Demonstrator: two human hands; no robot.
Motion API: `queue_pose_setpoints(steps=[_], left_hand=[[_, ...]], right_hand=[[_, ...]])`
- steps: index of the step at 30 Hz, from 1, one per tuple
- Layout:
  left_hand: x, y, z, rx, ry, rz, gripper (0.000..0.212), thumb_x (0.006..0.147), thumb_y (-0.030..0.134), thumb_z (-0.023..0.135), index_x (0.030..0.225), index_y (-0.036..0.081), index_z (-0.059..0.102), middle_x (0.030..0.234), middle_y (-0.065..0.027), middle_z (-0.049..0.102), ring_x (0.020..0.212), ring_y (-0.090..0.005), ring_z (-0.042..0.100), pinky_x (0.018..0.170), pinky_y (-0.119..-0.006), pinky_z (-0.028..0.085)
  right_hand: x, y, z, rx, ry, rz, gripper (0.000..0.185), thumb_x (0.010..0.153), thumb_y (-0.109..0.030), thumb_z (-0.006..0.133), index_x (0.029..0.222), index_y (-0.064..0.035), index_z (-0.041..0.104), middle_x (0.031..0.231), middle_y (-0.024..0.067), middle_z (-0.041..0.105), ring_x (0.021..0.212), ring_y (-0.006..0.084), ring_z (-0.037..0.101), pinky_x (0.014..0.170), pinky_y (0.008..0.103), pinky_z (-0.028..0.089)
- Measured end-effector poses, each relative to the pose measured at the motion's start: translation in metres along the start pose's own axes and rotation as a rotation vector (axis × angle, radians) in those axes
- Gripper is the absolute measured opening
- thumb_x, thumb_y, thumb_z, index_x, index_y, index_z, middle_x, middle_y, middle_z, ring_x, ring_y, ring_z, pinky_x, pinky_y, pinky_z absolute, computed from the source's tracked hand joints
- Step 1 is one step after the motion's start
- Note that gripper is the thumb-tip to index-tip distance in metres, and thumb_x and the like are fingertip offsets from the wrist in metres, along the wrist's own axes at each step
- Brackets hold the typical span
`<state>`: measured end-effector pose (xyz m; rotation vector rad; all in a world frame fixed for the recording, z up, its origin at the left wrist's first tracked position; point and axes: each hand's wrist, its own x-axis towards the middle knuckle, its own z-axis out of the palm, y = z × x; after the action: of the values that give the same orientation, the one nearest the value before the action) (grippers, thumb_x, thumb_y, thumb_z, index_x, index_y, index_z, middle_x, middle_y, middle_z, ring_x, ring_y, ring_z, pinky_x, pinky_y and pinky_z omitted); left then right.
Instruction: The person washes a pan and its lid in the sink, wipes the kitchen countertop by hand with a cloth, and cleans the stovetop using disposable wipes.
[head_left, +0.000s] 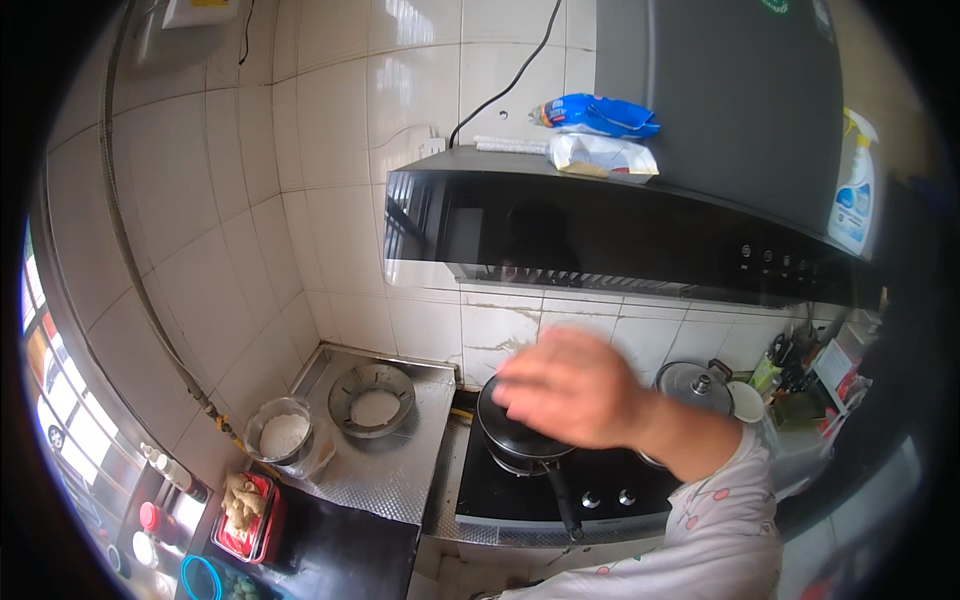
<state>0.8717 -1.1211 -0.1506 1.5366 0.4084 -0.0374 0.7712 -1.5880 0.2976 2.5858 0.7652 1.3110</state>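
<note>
My right hand, blurred, is held above a black frying pan and covers part of it from view. Nothing shows in its fingers, which point left. The pan sits on the left side of a black glass gas hob, its handle angled toward me. Behind my forearm, at the right of the hob, stands a pot with a lid, partly hidden. Two control knobs are near the hob's front edge. My left hand is out of view.
A black range hood juts out overhead, carrying a blue packet and a spray bottle. On the left, a bowl of white powder stands beside a metal ring. Ginger rests on a red container.
</note>
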Motion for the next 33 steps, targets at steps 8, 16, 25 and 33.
queue_pose_setpoints(steps=[8,16,25,33], left_hand=[[0.042,-0.047,0.023,0.069,-0.191,0.176,0.034,0.082,0.009,0.062,0.111,0.001,0.048,0.095,-0.0107,0.055,0.082,-0.0192,0.056,0.069,-0.029,0.051],[-0.085,0.124,0.081,-0.173,-0.552,0.082,0.031,0.088,0.022,0.054,0.112,0.002,0.052,0.103,-0.0148,0.061,0.091,-0.0244,0.062,0.078,-0.033,0.050],[-0.116,0.171,0.102,-1.236,-0.554,-0.356,0.068,0.079,0.048,0.059,0.129,0.006,0.038,0.128,-0.0101,0.046,0.118,-0.0283,0.043,0.102,-0.044,0.031],[-0.109,0.138,0.055,-0.936,-0.378,-0.100,0.074,0.078,0.061,0.051,0.129,0.009,0.037,0.126,-0.0100,0.047,0.117,-0.0274,0.045,0.101,-0.043,0.032]], right_hand=[[0.126,0.109,-0.109,-0.730,-0.071,0.606,0.034,0.077,-0.033,0.064,0.102,-0.0095,0.064,0.103,0.0121,0.062,0.099,0.0275,0.056,0.093,0.0388,0.037],[0.119,0.055,-0.047,-0.480,0.412,0.300,0.016,0.083,-0.020,0.056,0.082,-0.0063,0.064,0.080,0.0118,0.064,0.075,0.0312,0.061,0.066,0.0374,0.048],[-0.033,-0.222,0.170,0.615,0.007,-0.113,0.020,0.074,-0.023,0.067,0.087,-0.0094,0.063,0.099,0.0036,0.064,0.097,0.0172,0.060,0.089,0.0358,0.043],[-0.019,-0.250,0.210,1.041,-0.230,0.407,0.030,0.069,-0.015,0.072,0.094,-0.0020,0.061,0.093,0.0115,0.059,0.080,0.0264,0.059,0.071,0.0338,0.048]])
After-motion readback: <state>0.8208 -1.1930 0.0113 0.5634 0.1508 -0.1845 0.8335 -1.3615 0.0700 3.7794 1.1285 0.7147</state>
